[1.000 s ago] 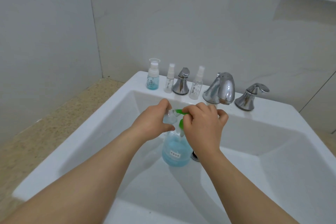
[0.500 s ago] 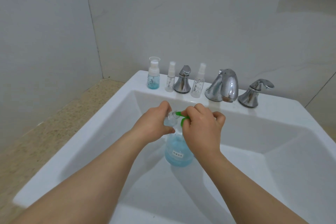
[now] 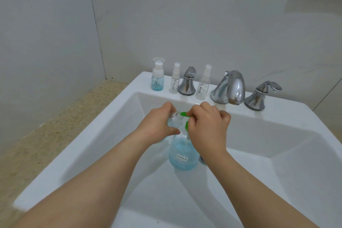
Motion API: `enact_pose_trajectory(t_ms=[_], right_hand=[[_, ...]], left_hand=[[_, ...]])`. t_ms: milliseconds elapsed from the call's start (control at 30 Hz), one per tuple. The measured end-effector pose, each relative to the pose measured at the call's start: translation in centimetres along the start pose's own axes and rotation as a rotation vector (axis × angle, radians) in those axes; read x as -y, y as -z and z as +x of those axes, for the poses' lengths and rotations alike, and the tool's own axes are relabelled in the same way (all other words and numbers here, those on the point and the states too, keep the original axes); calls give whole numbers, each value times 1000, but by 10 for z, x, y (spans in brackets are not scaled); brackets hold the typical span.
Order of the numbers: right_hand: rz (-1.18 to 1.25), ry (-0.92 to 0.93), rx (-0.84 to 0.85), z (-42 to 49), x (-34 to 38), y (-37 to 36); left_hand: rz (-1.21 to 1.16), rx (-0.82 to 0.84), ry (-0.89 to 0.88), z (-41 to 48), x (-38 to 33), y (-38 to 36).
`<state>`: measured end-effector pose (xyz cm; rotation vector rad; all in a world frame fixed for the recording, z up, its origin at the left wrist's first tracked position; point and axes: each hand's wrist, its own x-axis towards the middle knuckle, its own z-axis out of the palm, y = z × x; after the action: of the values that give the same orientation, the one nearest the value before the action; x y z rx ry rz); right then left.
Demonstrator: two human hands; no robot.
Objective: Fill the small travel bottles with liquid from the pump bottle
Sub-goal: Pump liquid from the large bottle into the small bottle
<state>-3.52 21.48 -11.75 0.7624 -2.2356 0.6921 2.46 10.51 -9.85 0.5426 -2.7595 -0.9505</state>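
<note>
The pump bottle, clear with blue liquid and a green spray head, stands inside the white sink. My right hand grips its green head from the right. My left hand holds a small clear travel bottle tilted against the green nozzle. On the back ledge stand a small bottle with blue liquid and two thin clear spray bottles, all capped.
A chrome spout and two chrome handles sit on the sink's back ledge. A speckled beige counter lies to the left. Grey tiled walls close in behind and at the left. The drain shows beside the pump bottle.
Both hands and the bottles stay together in the sink; my right hand's fingers have shifted slightly on the green head. The view has drifted a little.
</note>
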Motion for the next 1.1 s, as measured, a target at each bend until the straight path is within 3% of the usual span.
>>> enact_pose_trajectory(t_ms=[533,667,800,1100], right_hand=[[-38,56,103,6,-8,22],[-79,54,335,3,-4,26],[-100,51,393,5,-2,26],[41,12,195,1,-5,23]], left_hand=[[20,-23,-58,-1,-4,1],[49,-10,-53,-1,-1,0],[64,2,-44,-2,1,-2],[24,-11,-49,-2,-2,0]])
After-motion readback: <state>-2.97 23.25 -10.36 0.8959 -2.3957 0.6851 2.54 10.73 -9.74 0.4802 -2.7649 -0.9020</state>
